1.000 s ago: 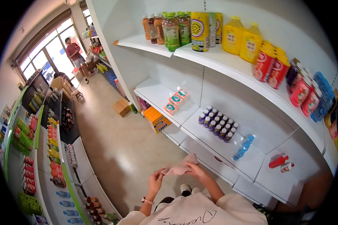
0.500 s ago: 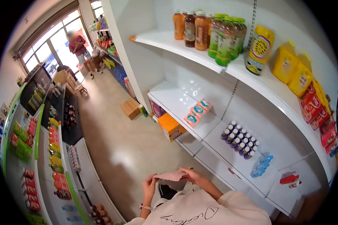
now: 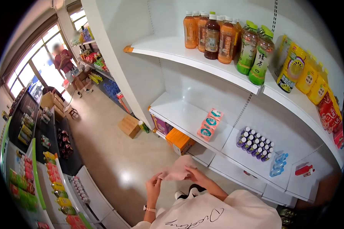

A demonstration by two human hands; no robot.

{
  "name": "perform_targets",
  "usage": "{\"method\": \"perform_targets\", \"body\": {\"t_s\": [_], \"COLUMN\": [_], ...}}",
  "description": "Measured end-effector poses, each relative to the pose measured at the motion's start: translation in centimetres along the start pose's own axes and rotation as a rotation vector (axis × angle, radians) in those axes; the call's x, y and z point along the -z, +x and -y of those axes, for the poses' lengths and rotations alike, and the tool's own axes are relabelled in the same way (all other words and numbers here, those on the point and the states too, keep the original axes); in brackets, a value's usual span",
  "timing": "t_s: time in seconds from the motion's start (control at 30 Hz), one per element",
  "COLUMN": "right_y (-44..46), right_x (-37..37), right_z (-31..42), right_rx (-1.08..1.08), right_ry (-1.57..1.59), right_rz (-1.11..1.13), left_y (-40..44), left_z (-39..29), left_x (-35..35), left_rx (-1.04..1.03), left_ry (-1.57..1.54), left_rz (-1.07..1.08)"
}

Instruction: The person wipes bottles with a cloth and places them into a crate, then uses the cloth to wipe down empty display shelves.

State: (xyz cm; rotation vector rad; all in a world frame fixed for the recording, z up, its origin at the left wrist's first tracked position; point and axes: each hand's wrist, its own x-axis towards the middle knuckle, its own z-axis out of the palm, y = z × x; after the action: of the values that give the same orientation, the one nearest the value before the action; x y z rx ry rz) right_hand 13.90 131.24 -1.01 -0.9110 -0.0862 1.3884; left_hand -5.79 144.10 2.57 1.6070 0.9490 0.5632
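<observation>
Left rack: drinks in rows, red & yellow packs (image 3: 58,186) among them.
Door end: another person (image 3: 65,63) stands well apart, near the glass.
Floor: brown box (image 3: 129,126), green bottle (image 3: 144,126) just beside it.
L hand: left hand (image 3: 153,185), fingertips pinched shut on the cloth's near corner, approx. no gap.
Cloth: pink cloth (image 3: 176,170), up in the air betw. both hands, over the floor in front of the shelves; partly spread, touching no shelf.
R hand: right hand (image 3: 196,174), thumb & fingers closed on the cloth's other side; exact finger gap hidden, can't tell.
Progress: cloth out & opened up, off every surface; rest of how far along, can't tell from here.
Mid shelf: pink packs (image 3: 210,124), then purple bottles (image 3: 255,144) grouped w/ white caps up, blue bottles (image 3: 279,165) next.
Far R: red bottle (image 3: 304,170), tilted or lying, can't tell.
</observation>
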Motion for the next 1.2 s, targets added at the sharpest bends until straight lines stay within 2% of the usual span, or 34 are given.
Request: {"method": "perform_targets", "body": {"t_s": [0.07,0.2,0.33,0.4,0.47,0.53,0.6,0.67,0.7,0.73,0.83,0.9,0.97,1.03,1.07,1.1,1.13,1.17,1.2], "right_y": [1.2,4.8,10.0,14.3,19.1,22.7,26.2,30.4,31.1,31.6,30.6,29.9,28.8,29.5,30.2,28.7,26.8,26.3,25.5], "right_x": [0.2,1.0,0.2,0.5,-0.7,-4.1,-7.1,-8.1,-9.3,-10.6,-14.4,-16.0,-18.0,-19.2,-19.5,-22.1,-24.9,-25.3,-25.1], "right_z": [-0.2,0.3,1.7,2.3,3.3,6.2,8.3,10.5,12.0,13.8,20.1,24.4,29.4,34.6,36.7,38.7,39.7,40.0,40.2], "right_rx": [-0.028,-0.058,0.01,-0.068,-0.073,0.018,0.155,0.209,0.315,0.43,0.53,0.664,0.76,0.852,0.908,1.025,1.141,1.159,1.172], "right_ry": [-0.011,-0.07,0.102,0.353,0.488,0.412,0.405,0.367,0.351,0.335,0.246,0.075,-0.027,-0.081,-0.123,-0.107,-0.088,-0.077,-0.073], "right_rz": [-0.012,-0.05,-0.053,0.072,0.156,0.146,0.155,0.176,0.142,0.108,0.094,0.129,0.173,0.216,0.224,0.186,0.142,0.115,0.087], "left_y": [1.5,5.5,11.5,15.4,20.6,25.6,30.0,33.8,35.3,36.9,40.7,44.0,46.6,50.0,51.4,52.8,52.5,53.2,54.3], "left_z": [1.9,2.9,3.5,1.9,2.4,1.2,-2.2,-6.3,-8.3,-10.1,-14.5,-19.6,-26.7,-31.6,-34.3,-36.2,-38.2,-38.7,-38.0], "left_x": [0.3,1.1,1.9,2.4,3.0,3.6,5.2,5.7,5.8,5.8,6.2,6.7,6.7,6.1,5.7,4.2,3.7,2.7,1.5], "left_rx": [-0.118,-0.031,-0.009,-0.017,-0.09,-0.181,-0.269,-0.269,-0.274,-0.333,-0.49,-0.631,-0.856,-0.828,-0.907,-1.086,-1.13,-1.16,-1.361], "left_ry": [-0.079,-0.145,-0.136,-0.036,-0.177,-0.264,-0.27,-0.243,-0.229,-0.25,-0.348,-0.271,-0.097,-0.144,-0.046,-0.009,0.188,0.248,0.53], "left_rz": [-0.009,0.073,0.041,-0.036,-0.095,-0.103,-0.058,-0.059,-0.054,-0.056,-0.024,-0.045,-0.026,0.16,0.237,0.284,0.361,0.49,0.43]}}
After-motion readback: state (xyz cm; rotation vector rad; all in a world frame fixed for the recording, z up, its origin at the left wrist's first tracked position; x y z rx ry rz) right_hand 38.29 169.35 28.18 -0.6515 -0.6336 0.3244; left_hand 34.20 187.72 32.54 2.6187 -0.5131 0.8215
